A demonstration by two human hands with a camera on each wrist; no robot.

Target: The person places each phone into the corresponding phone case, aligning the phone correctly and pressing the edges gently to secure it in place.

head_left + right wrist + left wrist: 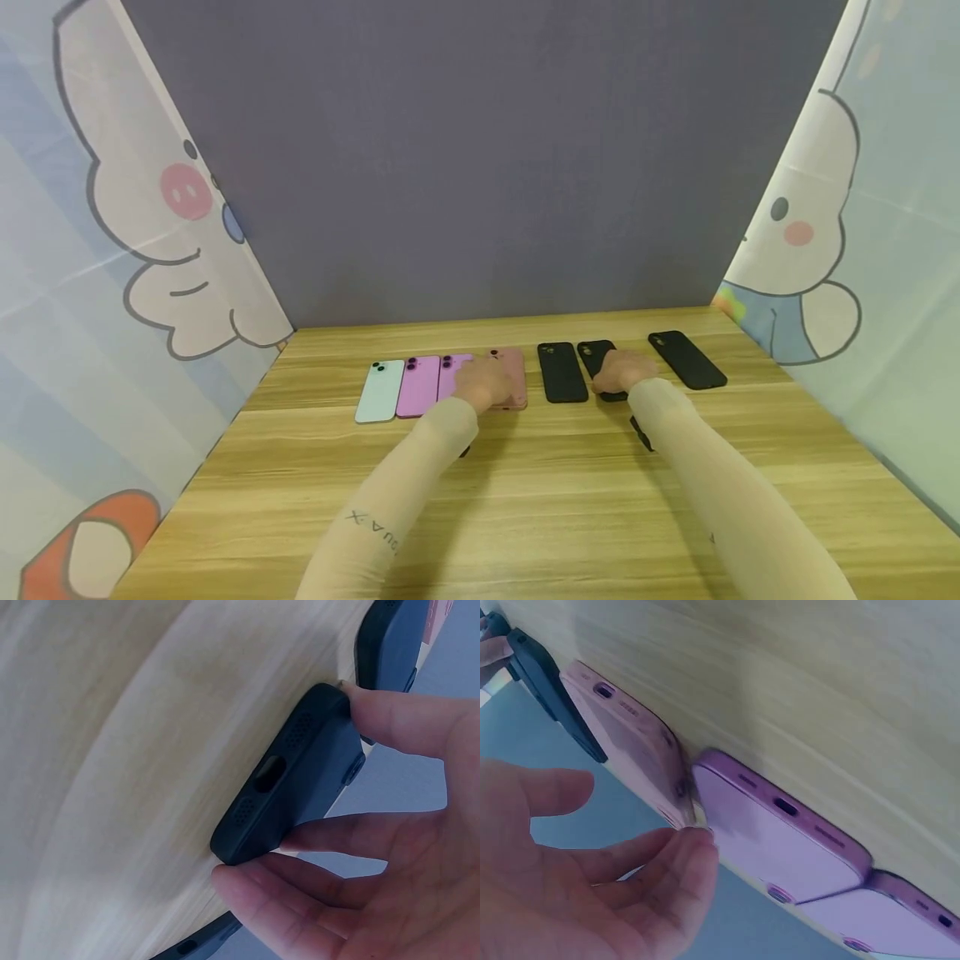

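Observation:
My right hand [624,371] holds a black phone case [315,776] at the table's far side. In the right wrist view its thumb is at one long edge and its fingers at the other. My left hand [483,382] is over a pink phone [630,742] and a purple phone [780,840]. Its fingertips reach into the narrow gap between the two, while the thumb stays raised off the pink phone. Further left in the row lie a second purple phone [418,385] and a pale mint phone [379,392].
Another black case [562,372] lies left of the held one, and one more black case [686,360] lies to its right. A dark object [641,433] shows partly from under the right forearm. Behind the wooden table [540,508] rises a dark grey panel [487,167].

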